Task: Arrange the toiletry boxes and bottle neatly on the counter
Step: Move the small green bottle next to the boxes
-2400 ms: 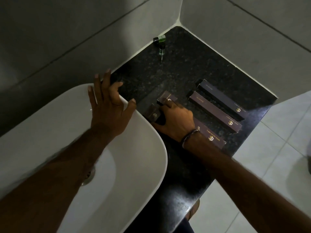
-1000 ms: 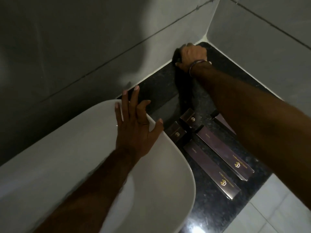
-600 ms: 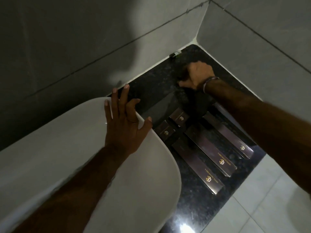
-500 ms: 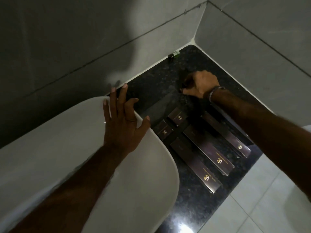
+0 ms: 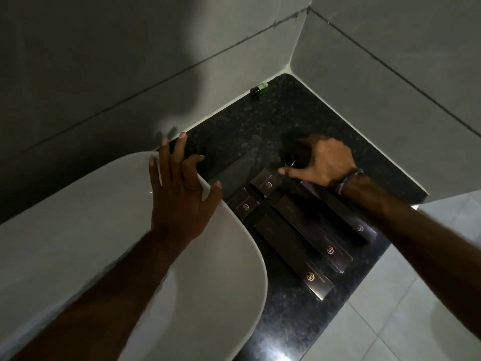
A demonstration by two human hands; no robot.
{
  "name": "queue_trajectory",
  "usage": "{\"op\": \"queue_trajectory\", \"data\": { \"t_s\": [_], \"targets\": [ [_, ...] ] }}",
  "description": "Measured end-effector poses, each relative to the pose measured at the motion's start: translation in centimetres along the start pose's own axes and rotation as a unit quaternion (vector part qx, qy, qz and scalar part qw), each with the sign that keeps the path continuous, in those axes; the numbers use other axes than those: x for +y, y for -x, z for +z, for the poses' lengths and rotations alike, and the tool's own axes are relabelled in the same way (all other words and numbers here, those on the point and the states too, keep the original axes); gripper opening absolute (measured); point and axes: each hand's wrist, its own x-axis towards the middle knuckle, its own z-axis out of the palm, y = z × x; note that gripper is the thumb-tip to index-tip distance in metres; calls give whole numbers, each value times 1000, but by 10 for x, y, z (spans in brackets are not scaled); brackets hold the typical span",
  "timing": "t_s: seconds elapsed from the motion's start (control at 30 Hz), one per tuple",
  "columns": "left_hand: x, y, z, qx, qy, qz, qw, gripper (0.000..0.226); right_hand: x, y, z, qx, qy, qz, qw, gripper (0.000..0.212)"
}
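Left hand: the left hand [image 5: 182,196] lies flat, fingers spread, on the rim of the white basin [image 5: 78,230], centre-left of frame; it grips nothing.
Right hand: the right hand [image 5: 324,162] hovers low over the counter, right of centre, fingers loosely curled and thumb stretched toward the upper small box. Something dark with a small glint sits under the palm; whether the fingers have hold of it I cannot tell.
Boxes: three long dark boxes run parallel, slanting toward the lower right: the near long box [image 5: 294,259], the middle long box [image 5: 313,235] and the far long box [image 5: 346,220], the last partly under the wrist. At their upper ends sit two short ones, the lower small box [image 5: 243,204] beside the basin rim and the upper small box [image 5: 266,181].
Bottle: the green-capped bottle [image 5: 259,88] lies on its side against the wall, top centre, well apart from the boxes.
Progress: I'd call the boxes mostly done, lined up and close together. The bottle looks left to do, out on its own in the back corner.
Surface: black speckled stone counter [image 5: 234,131], glossy, with a bright reflection at the bottom edge.
Room: dim bathroom corner, grey wall tiles [image 5: 104,61] with dark grout lines, pale floor tiles [image 5: 416,321] at lower right.
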Motion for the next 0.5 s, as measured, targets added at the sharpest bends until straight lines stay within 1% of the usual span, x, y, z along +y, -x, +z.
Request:
{"op": "queue_trajectory", "data": {
  "t_s": [0.03, 0.1, 0.17, 0.2, 0.27, 0.33, 0.4, 0.5],
  "targets": [
    [0, 0, 1, 3, 4, -3, 1000, 55, 0, -1, -4, 43, -17, 7, 999, 88],
    [-2, -1, 2, 7, 5, -8, 1000, 55, -3, -12, -12, 113, -76, 35, 990, 84],
    [-3, -1, 3, 0, -3, -7, 1000, 56, -11, -37, -14, 131, -109, 46, 984, 74],
    [-3, -1, 2, -3, -8, -6, 1000, 57, -17, -53, -13, 124, -101, 41, 986, 66],
    [-1, 0, 1, -6, -11, -4, 1000, 57, -32, -88, -11, 83, -66, 19, 994, 55],
    [-1, 0, 1, -6, -17, -1, 1000, 58, -45, -124, -11, 39, -15, -15, 999, 51],
    [-3, 0, 3, -3, -21, 1, 1000, 58, -57, -156, -10, 8, 73, -53, 996, 47],
    [-5, 0, 4, -5, -25, 2, 1000, 59, -70, -189, -9, -20, 208, -87, 974, 37]
  ]
}}
